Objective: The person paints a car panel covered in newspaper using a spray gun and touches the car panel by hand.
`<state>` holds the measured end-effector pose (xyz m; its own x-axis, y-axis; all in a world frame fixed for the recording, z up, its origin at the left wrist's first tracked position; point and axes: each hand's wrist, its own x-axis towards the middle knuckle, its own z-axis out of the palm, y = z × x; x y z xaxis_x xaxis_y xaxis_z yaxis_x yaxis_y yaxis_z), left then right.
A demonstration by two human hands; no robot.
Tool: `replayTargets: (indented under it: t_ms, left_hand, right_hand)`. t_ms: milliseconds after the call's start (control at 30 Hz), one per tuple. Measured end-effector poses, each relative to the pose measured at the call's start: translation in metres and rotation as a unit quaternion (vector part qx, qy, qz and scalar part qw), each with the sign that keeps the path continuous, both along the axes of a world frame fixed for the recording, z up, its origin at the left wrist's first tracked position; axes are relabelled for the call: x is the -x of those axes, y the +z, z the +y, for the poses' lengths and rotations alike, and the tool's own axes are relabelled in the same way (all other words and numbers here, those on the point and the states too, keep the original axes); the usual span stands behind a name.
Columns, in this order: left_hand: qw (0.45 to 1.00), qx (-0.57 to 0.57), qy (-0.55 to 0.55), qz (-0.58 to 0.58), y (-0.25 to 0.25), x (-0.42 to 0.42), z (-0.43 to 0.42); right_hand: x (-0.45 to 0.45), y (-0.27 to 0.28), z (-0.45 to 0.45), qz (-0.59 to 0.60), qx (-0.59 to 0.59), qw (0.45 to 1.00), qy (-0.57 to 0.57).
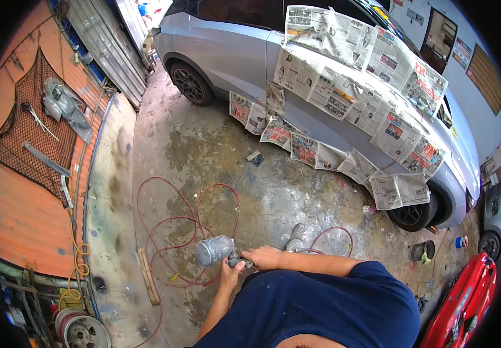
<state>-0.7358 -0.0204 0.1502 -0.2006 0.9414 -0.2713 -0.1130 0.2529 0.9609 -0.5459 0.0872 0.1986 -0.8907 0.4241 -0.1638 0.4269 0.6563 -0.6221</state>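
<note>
A spray gun with a large greyish, cloudy cup (pixel 214 250) is held low in front of my body, the cup pointing left. My left hand (pixel 231 274) is closed around the dark gun body, with the thumb on top. From the right, my right hand (pixel 263 257) reaches across and its fingers close on the gun beside the left hand. Parts of the gun are hidden by the fingers. A silver car (pixel 227 43) stands ahead, its side masked with newspaper sheets (pixel 372 110) above and below a bare strip of the lower door panel.
A red air hose (pixel 195 219) lies in loops on the stained concrete floor. To the left are a wooden strip (pixel 149 277), a wheel rim (pixel 86 333) and an orange corrugated wall (pixel 6 220) with a net. At right sit a dark bucket (pixel 422 251) and a red bumper (pixel 462 307).
</note>
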Motion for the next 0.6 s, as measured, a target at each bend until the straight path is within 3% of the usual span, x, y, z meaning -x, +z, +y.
replayTargets:
  t_ms: [600]
  left_hand:
    - [1.000, -0.008, -0.001, 0.008, -0.004, 0.002, -0.002]
  right_hand:
    - [0.001, -0.002, -0.001, -0.005, -0.011, 1.000, -0.002]
